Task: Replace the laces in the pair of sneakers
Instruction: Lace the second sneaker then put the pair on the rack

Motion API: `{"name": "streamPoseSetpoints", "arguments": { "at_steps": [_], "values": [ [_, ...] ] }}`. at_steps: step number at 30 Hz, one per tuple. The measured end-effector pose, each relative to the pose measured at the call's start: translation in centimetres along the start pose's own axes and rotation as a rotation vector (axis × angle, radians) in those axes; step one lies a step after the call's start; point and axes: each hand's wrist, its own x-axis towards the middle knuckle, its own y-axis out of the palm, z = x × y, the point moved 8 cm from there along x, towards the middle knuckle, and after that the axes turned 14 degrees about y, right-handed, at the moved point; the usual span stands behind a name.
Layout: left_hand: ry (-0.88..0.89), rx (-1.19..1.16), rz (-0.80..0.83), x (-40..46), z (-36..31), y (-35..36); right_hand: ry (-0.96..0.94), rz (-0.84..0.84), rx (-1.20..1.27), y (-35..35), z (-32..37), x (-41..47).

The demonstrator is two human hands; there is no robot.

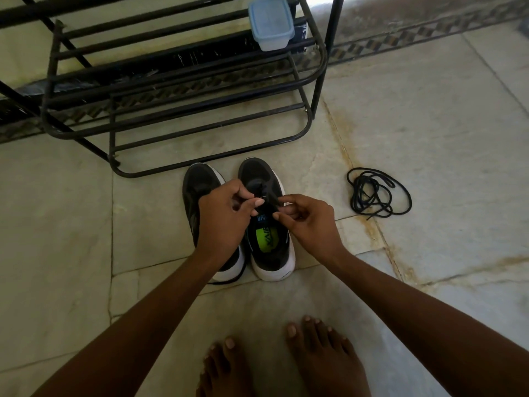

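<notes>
- While two bare feet (274,365) stand on the pale stone floor (429,138), left hand (223,222) and right hand (307,222) each pinch the black lace (267,197) over the right black white-soled sneaker (269,224).
- Left black sneaker (200,190) touches it.
- Loose coiled black lace (378,196) lies right, apart.
- Black metal rack (183,90) behind, holding a blue lidded plastic box (270,22).

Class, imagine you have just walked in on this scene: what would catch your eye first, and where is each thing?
First, the two hands, left hand and right hand, pinching a black lace over the right-hand sneaker of a black pair standing mid-floor. Next, its bright green insole, then the loose black lace tangled on the tiles to the right. Behind stands a black metal rack bearing a blue-lidded box.
</notes>
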Motion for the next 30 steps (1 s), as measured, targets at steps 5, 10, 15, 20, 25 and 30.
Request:
{"name": "streamPoseSetpoints", "arguments": {
  "at_steps": [5, 10, 15, 20, 25, 30],
  "values": [
    [0.016, 0.054, 0.071, -0.5, 0.2, 0.7, 0.048, 0.042, 0.073, -0.1, -1.2, 0.8],
    [0.063, 0.091, 0.132, -0.7, 0.0, 1.8, 0.111, 0.093, 0.129, 0.2, -1.9, 1.2],
    [0.176, 0.258, 0.131, -0.3, -1.1, 2.7, 0.137, 0.111, 0.174, 0.2, -2.1, 1.3],
    [0.126, 0.324, 0.154, -0.4, -1.1, 3.6, 0.146, 0.124, 0.197, 0.3, -2.3, 1.3],
    [0.134, 0.363, 0.195, -0.5, -0.3, 4.4, 0.150, 0.142, 0.209, 0.2, -2.2, 1.4],
    [0.134, 0.368, 0.204, -0.5, -0.2, 4.3, 0.165, 0.159, 0.217, 0.2, -2.2, 1.6]
  ]
}}
